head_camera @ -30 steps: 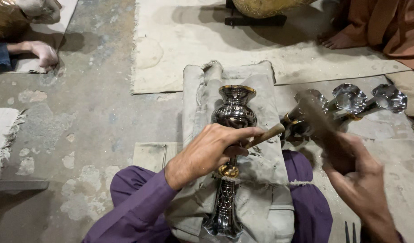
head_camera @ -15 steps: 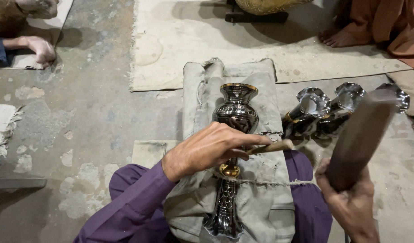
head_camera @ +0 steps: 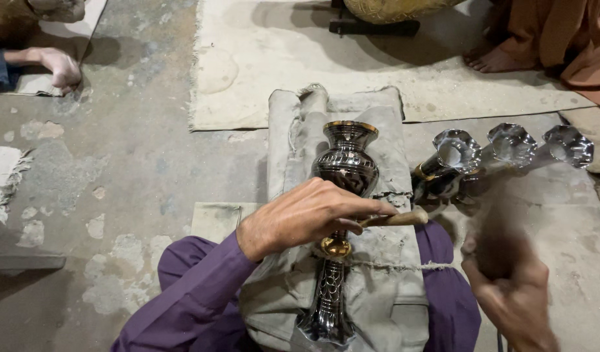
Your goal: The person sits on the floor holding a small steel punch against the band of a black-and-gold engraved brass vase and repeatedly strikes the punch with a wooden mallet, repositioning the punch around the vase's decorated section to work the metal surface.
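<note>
A dark engraved metal vase (head_camera: pixel 344 166) with brass rings lies lengthwise on a grey padded cloth (head_camera: pixel 385 274) over my lap. My left hand (head_camera: pixel 310 214) rests on the vase's narrow neck and pinches a short wooden-handled chisel (head_camera: pixel 394 218) against it. My right hand (head_camera: pixel 512 293) is at the lower right, blurred by motion, gripping a wooden mallet (head_camera: pixel 489 221) whose head is smeared just right of the chisel's end.
Three more shiny vases (head_camera: pixel 502 153) lie side by side to the right, mouths toward me. A burlap mat (head_camera: pixel 261 58) covers the concrete floor ahead. Other people's bare feet (head_camera: pixel 492 58) sit at the top right, and another person's hand (head_camera: pixel 56 65) at the top left.
The mallet was raised high at the right half a second ago; now it has swung down toward the chisel. My left hand and the vase have stayed in place.
</note>
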`<state>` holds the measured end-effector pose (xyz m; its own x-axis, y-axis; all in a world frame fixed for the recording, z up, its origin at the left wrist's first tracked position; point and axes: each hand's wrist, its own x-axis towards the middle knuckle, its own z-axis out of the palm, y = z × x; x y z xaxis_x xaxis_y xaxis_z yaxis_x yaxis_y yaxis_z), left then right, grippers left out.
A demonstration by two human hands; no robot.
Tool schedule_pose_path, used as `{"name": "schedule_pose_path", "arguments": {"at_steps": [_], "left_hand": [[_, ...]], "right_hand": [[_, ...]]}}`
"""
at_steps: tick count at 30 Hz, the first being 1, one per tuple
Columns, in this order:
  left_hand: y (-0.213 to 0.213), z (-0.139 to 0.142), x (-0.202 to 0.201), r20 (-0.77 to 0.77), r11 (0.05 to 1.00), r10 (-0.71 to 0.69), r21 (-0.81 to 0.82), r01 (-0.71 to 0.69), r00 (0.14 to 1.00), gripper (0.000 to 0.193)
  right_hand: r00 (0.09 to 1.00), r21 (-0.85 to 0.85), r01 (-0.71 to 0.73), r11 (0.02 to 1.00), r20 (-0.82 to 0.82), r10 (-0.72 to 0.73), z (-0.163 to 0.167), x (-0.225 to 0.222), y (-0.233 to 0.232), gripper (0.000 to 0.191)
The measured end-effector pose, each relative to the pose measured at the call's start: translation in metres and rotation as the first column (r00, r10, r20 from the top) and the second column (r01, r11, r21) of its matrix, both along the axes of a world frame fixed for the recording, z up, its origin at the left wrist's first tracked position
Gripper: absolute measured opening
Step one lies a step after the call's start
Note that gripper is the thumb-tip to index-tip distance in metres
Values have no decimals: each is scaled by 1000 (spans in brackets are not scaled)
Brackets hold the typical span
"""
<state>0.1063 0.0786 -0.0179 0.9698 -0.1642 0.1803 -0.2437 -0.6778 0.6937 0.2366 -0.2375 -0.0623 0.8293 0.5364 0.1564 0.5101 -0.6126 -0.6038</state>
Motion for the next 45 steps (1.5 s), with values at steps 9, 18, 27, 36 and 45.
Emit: {"name": "schedule_pose_path", "arguments": {"at_steps": [9, 18, 27, 36, 45], "left_hand": [[7, -3, -4, 64, 996, -66, -54, 69, 996, 59], [20, -28, -14, 121, 977, -36, -203, 61, 992, 49], [-62, -34, -88, -49, 372, 387, -905, -205, 921, 42], [-122, -63, -114, -233, 2, 361, -968, -251, 903, 48], [-97, -74, -113, -108, 214, 339, -958, -189, 934, 42]], "right_hand": [[996, 193, -66, 979, 78, 52, -7, -7, 1, 48], [998, -17, 30, 999, 54, -29, 13, 7, 12, 37], [897, 258, -259, 931, -294, 331, 40, 68, 120, 63], [776, 378, -308, 873, -432, 461, 14, 89, 197, 56], [874, 361, -377, 853, -167, 457, 45, 57, 215, 77]]}}
